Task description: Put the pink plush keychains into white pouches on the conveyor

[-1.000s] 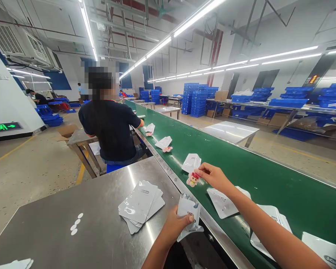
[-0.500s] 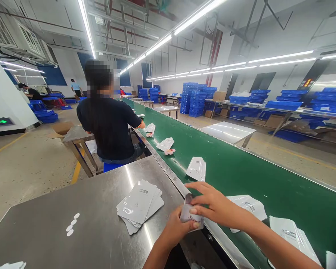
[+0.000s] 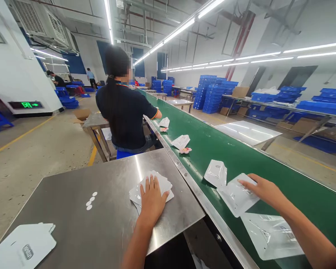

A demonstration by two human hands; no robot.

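My left hand (image 3: 151,201) lies with its fingers spread over a pile of white pouches (image 3: 165,184) on the metal table. On the other side, my right hand (image 3: 264,189) pinches the upper right edge of a white pouch (image 3: 235,198) over the green conveyor belt. That pouch's left edge is close to another white pouch (image 3: 216,172); I cannot tell if they touch. Nearer to me, a larger-looking pouch (image 3: 264,235) with a printed mark lies on the belt, partly hidden by my right forearm.
The metal table (image 3: 106,224) bears several white round stickers (image 3: 91,201) and a second pouch stack (image 3: 25,244). Farther up the green belt (image 3: 207,142) are pouches with small pink items (image 3: 185,150). A co-worker (image 3: 126,116) sits ahead on the left. Blue crates (image 3: 212,97) stand beyond.
Both hands were together on a small pouch at the belt's edge. Since then, my left hand has moved left onto the pile and my right hand right to a belt pouch. The view has shifted left.
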